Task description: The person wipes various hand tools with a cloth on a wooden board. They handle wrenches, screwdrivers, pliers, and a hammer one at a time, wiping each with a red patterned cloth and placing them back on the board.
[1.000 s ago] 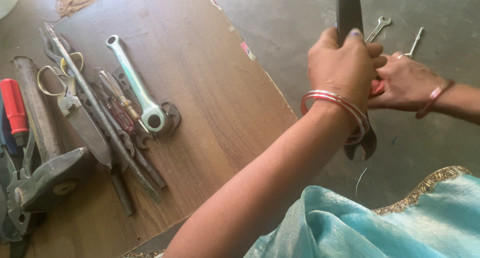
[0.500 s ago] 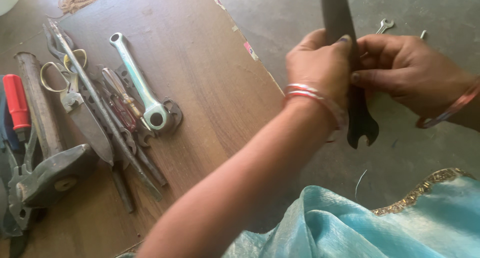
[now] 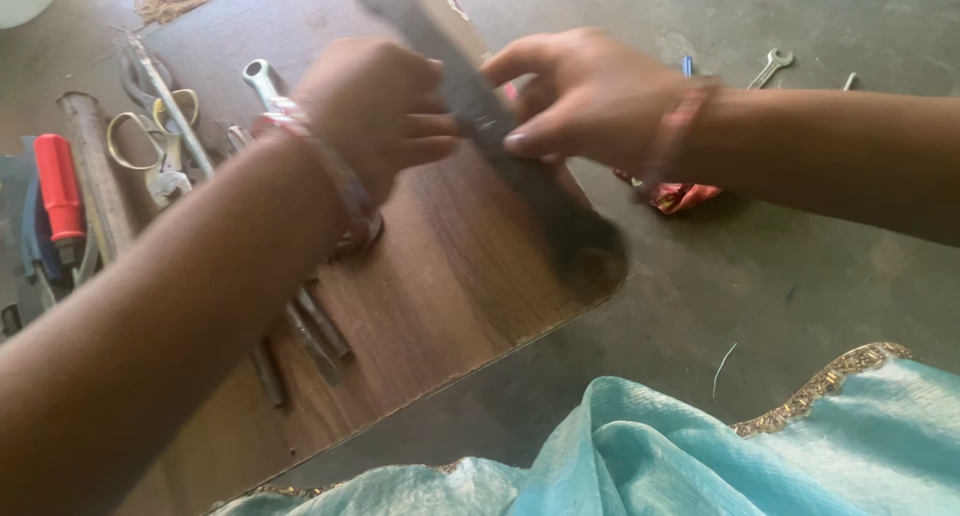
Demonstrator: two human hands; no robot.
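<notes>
Tools lie in a heap at the far left of the wooden board; a red-handled screwdriver, yellow-handled scissors, a silver wrench and some darker bits I can't really identify, partly tucked under the forearm; moving right, the left hand is curled around a big dark spanner, gripping its shaft from one side; the right hand pinches the same shaft from the other side, fingers closed on it; so the spanner sits held between both hands, slanting over the board's right edge; looks to me like it's being turned or repositioned mid-handling, and any next move would need one hand to take the full weight; the lower end is pure motion blur, can't tell its shape; further right there's a red scrap on the concrete floor, half hidden by the wrist, plus a small spanner near the top edge.
</notes>
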